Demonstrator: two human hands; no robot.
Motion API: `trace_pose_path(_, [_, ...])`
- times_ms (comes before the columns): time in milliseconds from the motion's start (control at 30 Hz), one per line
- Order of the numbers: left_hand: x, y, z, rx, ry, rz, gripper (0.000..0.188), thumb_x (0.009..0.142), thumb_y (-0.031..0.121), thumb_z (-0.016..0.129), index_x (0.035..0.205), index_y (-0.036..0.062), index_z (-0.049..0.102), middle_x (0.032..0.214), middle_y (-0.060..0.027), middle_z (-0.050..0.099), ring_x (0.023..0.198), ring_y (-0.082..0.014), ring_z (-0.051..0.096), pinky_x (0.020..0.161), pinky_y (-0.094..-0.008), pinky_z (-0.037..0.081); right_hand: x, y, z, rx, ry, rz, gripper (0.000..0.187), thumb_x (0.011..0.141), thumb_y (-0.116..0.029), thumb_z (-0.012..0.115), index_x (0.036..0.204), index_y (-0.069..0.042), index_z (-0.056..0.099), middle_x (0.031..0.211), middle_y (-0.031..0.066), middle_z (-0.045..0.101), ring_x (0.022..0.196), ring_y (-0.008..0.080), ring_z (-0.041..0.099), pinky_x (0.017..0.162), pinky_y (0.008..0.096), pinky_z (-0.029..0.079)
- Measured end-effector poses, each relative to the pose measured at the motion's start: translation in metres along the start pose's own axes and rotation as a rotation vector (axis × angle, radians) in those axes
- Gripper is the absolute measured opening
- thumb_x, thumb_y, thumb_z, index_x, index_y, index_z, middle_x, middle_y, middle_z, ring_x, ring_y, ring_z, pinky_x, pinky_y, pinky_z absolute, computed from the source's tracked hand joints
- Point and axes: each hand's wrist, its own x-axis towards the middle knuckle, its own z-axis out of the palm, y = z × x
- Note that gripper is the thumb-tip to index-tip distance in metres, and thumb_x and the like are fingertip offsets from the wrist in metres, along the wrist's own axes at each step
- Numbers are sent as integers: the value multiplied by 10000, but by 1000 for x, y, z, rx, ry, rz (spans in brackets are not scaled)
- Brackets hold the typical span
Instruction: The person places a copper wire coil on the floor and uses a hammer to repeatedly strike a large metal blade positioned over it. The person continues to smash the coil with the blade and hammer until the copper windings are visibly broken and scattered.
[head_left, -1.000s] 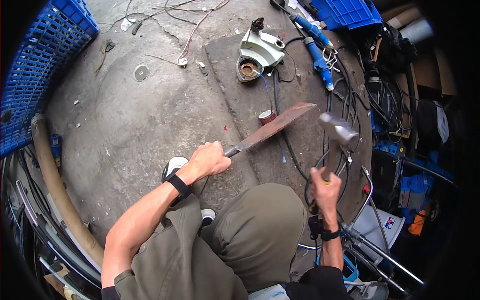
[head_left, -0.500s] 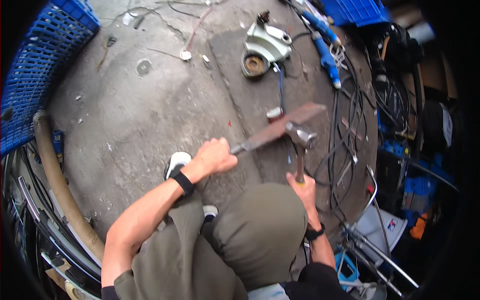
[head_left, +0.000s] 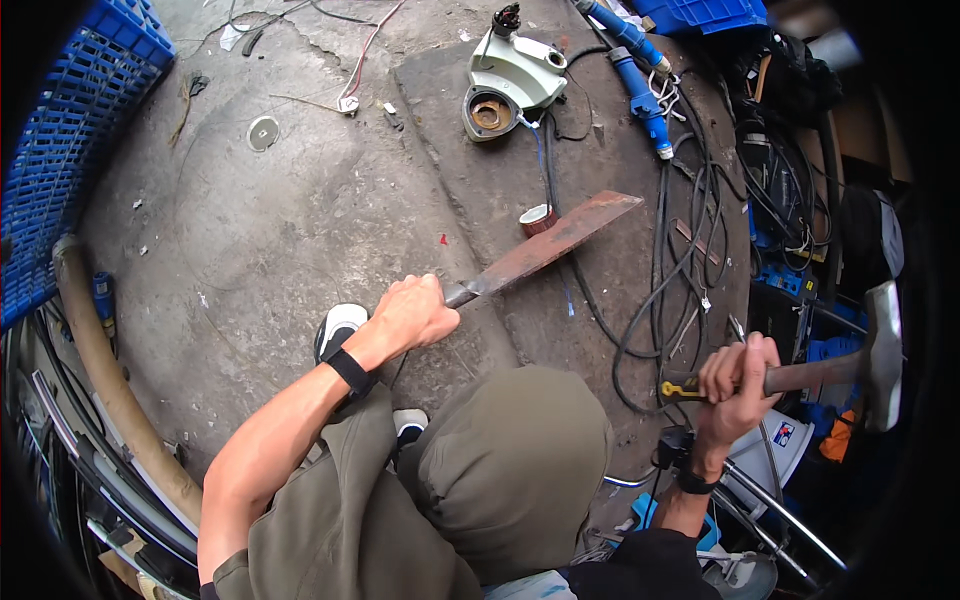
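Observation:
My left hand (head_left: 415,312) grips the handle of a long rusty machete (head_left: 545,248), whose blade lies flat over the concrete floor, pointing up and right. A small red-and-white roll (head_left: 537,217) sits just behind the blade. My right hand (head_left: 737,378) is closed around the handle of a steel hammer (head_left: 880,355), swung out to the far right, well away from the blade, its head pointing right. Both wrists wear black bands.
A pale green motor housing (head_left: 510,85) lies at the top. Blue plugs (head_left: 638,95) and tangled black cables (head_left: 680,230) run along the right. A blue crate (head_left: 60,150) and a tan hose (head_left: 95,370) border the left. My knee (head_left: 510,460) fills the lower middle.
The hammer head was down at the blade half a second ago; my right hand has since swung it back out to the far right. The machete stays held in place.

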Motion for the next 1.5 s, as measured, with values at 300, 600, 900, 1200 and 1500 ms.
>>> trace_pose_path(300, [5,5,2,-13,21,-1,335,690,173,579,795,-136,658,845,-375,660,902,-502,689,831,-514,549,-72,129,35,-611,-308,444,388,945,-233,711,709,38,566,548,47,400,551,79,383,484,341,346])
trace_pose_path(600, [0,7,1,2,-17,-44,387,729,163,557,929,-150,661,961,-395,665,1005,-515,667,941,-507,524,-15,7,-6,-279,91,136,343,1016,-134,597,707,-101,451,512,-44,388,377,63,282,372,246,250])
trace_pose_path(900, [2,6,4,-31,-55,14,306,713,171,552,734,-114,658,815,-382,653,868,-519,675,866,-522,537,-62,156,12,-729,-275,407,343,971,-181,676,709,0,549,532,-17,465,559,98,350,489,351,341])
trace_pose_path(1200, [1,0,10,-22,19,1,325,706,163,558,791,-136,655,831,-389,650,920,-519,676,864,-516,546,-92,122,23,-452,-116,502,376,969,-189,699,678,-69,493,547,-37,478,460,48,440,417,255,327])
trace_pose_path(1500, [3,0,-33,75,-129,-6,345,756,229,632,670,-94,547,659,-272,637,645,-422,669,658,-459,539,-129,139,7,-297,-20,704,371,969,-201,700,685,-60,507,543,-36,490,457,45,443,412,244,323])
